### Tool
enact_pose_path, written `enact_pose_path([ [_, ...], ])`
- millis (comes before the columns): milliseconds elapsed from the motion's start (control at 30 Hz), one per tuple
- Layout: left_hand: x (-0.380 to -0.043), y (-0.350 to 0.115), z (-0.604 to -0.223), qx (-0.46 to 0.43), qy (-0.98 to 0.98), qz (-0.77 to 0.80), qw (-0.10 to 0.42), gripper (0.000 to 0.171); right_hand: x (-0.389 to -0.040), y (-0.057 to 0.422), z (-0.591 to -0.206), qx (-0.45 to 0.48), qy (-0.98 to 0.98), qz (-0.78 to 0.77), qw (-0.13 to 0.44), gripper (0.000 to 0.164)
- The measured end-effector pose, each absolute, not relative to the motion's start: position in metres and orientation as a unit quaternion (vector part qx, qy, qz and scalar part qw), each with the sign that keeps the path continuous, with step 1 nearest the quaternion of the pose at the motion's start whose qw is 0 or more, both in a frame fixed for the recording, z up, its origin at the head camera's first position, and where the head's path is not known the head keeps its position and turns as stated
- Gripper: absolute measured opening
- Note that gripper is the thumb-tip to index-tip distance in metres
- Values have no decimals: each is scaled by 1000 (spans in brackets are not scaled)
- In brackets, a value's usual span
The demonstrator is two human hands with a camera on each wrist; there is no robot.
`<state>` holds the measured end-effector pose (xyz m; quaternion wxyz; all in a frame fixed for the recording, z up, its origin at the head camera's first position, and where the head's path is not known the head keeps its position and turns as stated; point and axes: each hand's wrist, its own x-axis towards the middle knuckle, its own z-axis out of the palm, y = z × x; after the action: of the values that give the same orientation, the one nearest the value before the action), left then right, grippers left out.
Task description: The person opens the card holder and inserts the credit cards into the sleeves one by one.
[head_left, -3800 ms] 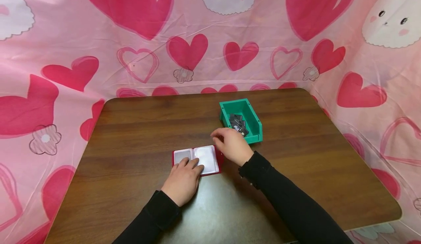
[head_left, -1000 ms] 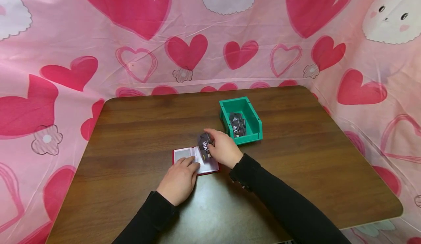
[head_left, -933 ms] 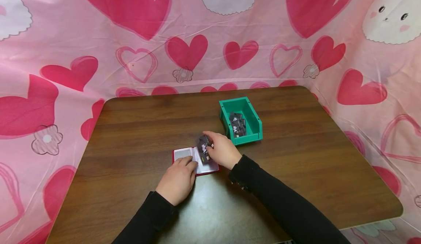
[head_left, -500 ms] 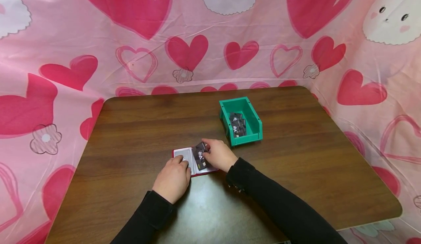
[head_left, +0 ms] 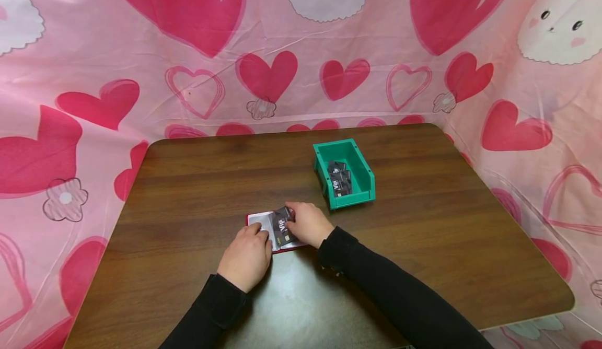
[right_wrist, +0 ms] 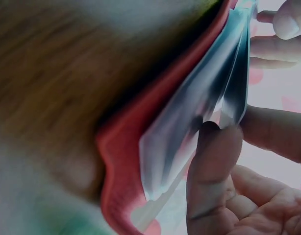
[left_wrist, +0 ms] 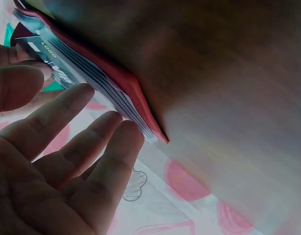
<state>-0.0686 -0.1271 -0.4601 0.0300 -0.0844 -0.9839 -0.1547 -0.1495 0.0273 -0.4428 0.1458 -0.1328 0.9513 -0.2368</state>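
A small red card album [head_left: 258, 217] with clear plastic sleeves lies spread on the table. My right hand [head_left: 310, 224] pinches a black "VIP" card [head_left: 282, 224] by its right side, over the right-hand page. In the right wrist view the thumb and a finger hold the dark card [right_wrist: 242, 78] at a slant to the sleeves; whether its far edge sits inside a sleeve I cannot tell. My left hand [head_left: 245, 260] rests its straight fingertips on the left page. The left wrist view shows these fingers [left_wrist: 87, 129] along the sleeve edges beside the red cover [left_wrist: 128, 83].
Behind and right of the album stands a green plastic bin [head_left: 363, 182] with several black cards [head_left: 339, 179] inside. A brown wooden table [head_left: 211, 176] bears everything. A pink cloth with hearts [head_left: 268, 74] hangs behind it.
My right hand has brought the card from beside the bin onto the album, moving left and nearer to me and straightening it. My left hand has slid slightly left along the page.
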Motion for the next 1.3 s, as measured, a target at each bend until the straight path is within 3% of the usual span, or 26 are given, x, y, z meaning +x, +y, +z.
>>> enact_pose_path([
  [500,-72,-128,-462,-62,-983,-168,29,37,-147,16,-448,-134,960,-207,133,51],
  [733,-72,-128,-464,-68,-982,-171,34,38,-145,12,-447,-148,959,-212,118,42],
  [1300,-72,-128,-465,-91,-981,-167,47,41,-149,16,-452,-170,911,-336,167,40],
])
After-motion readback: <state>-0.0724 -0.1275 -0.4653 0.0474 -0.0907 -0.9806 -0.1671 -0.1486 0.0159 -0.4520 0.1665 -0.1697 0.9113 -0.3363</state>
